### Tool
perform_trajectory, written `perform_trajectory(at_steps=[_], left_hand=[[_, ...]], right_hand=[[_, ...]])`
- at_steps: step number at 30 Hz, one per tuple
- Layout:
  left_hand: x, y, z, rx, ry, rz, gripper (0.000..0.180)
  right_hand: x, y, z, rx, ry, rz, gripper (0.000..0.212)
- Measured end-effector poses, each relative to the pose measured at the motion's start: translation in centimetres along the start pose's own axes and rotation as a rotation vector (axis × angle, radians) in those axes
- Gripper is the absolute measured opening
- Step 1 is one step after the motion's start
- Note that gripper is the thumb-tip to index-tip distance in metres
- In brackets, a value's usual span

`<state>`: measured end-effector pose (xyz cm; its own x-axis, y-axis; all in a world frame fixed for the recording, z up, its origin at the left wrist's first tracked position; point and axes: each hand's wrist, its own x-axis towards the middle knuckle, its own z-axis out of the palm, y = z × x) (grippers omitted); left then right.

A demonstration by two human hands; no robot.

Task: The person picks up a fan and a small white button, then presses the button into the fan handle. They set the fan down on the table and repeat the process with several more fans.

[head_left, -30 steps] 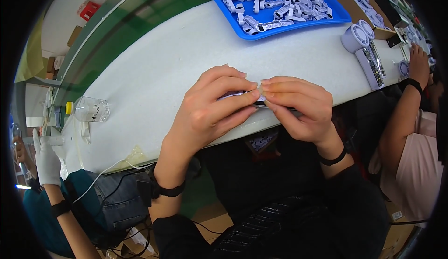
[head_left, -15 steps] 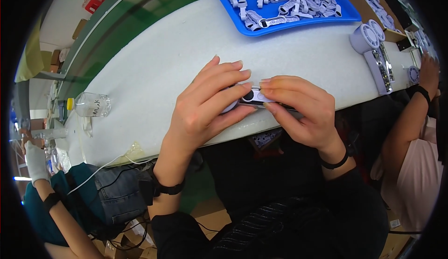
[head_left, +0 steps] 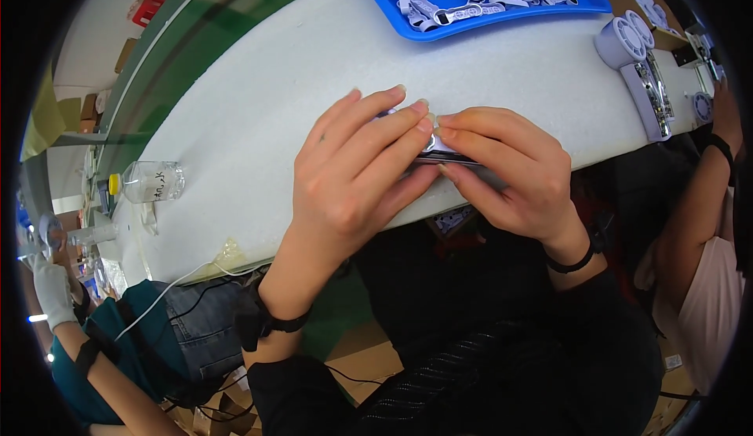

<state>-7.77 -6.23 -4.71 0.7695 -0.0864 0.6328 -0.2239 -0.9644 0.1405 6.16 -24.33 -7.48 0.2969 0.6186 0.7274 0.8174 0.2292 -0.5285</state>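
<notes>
Over the near edge of the white table, both my hands close round a slim pale-lavender plastic casing [head_left: 444, 149] with a dark lower edge. My left hand [head_left: 341, 173] covers its left part, thumb below and fingers curled over the top. From the other side my right hand [head_left: 518, 173] pinches it between thumb and fingertips. The fingertips of both hands almost meet on its upper face. Most of the casing is hidden behind my fingers, so its full shape cannot be made out.
A blue tray [head_left: 502, 25] of lavender plastic parts stands at the far side, beside a cardboard box [head_left: 669, 40]. Lavender housings with round grilles [head_left: 627, 42] lie at the right. A clear yellow-capped bottle [head_left: 149, 182] lies at the left. People sit on both sides.
My left fingers now cover more of the casing, and its round dark opening has gone from sight. The whole view has shifted slightly, with the tray higher up. The left neighbour's gloved hand has moved.
</notes>
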Motion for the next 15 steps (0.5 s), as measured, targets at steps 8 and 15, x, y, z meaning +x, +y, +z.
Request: perform_trajectory(at_steps=[8, 15], left_hand=[[-0.8, -0.5, 1.4, -0.262, 0.204, -0.144, 0.069], [-1.2, -1.2, 0.9, -0.346, 0.113, -0.246, 0.078]], right_hand=[[1.6, -1.6, -0.3, 0.099, -0.11, 0.291, 0.027], [2.8, -2.0, -0.3, -0.09, -0.159, 0.068, 0.021]])
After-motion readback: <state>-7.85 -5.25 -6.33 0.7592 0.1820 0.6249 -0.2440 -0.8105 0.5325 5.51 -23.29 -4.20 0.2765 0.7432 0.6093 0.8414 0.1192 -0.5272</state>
